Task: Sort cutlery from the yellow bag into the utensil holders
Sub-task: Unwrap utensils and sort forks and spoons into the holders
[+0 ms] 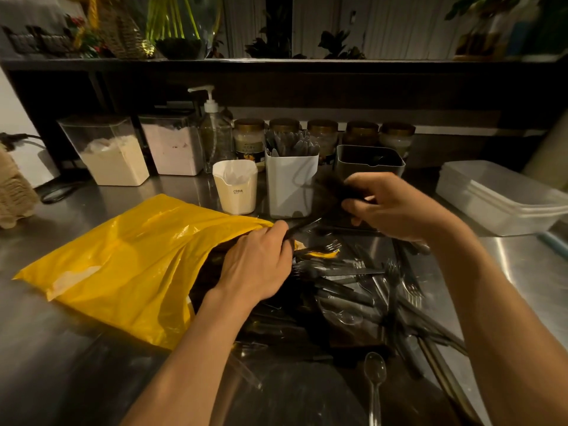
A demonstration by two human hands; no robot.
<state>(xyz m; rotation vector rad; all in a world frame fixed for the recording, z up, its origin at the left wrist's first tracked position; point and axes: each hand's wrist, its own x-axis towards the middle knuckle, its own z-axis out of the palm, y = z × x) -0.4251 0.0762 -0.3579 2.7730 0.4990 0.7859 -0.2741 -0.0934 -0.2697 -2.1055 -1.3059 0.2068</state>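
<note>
The yellow bag (129,259) lies open on the steel counter, with a pile of black plastic cutlery (362,290) spilling from its mouth. My left hand (258,265) sits at the bag's mouth and pinches a dark utensil handle. My right hand (390,204) is raised above the pile, gripping a blurred bunch of black cutlery in front of the holders. Behind stand a small white holder (236,192), a taller white holder (289,186) filled with grey knives, and a grey holder (368,162).
A clear plastic spoon (375,379) lies near the front edge. Flour canisters (113,155), a pump bottle (215,130) and jars (322,130) line the back. Stacked plastic tubs (498,195) sit at the right, a woven basket (15,192) at the left.
</note>
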